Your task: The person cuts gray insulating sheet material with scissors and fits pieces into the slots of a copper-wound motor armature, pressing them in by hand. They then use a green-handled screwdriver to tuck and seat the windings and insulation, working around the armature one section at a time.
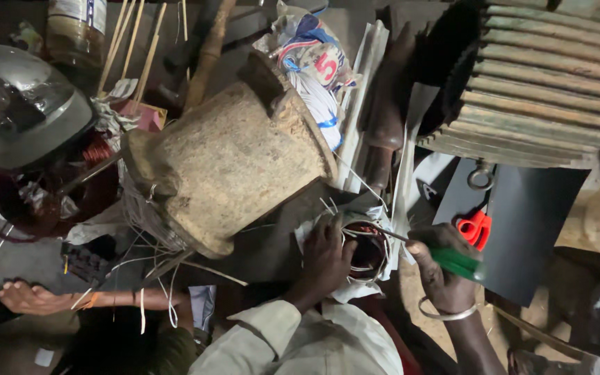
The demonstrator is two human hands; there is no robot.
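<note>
Head view: the left hand (326,258) reaches forward from a pale sleeve, fingers curled over the rim of the small stator (364,248). The right hand (441,267), wrist bent and wearing a bangle, is clenched on a green-handled tool (455,261) whose shaft points into the stator's windings. A rusty motor housing (234,156) crowds the left, a finned casing (543,80) the upper right. Another person's hand (29,298) rests low left.

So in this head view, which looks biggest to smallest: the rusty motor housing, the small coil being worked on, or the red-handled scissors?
1. Rusty motor housing, clearly largest.
2. Small coil.
3. Red-handled scissors, partly hidden, so unsure against the coil.
</note>
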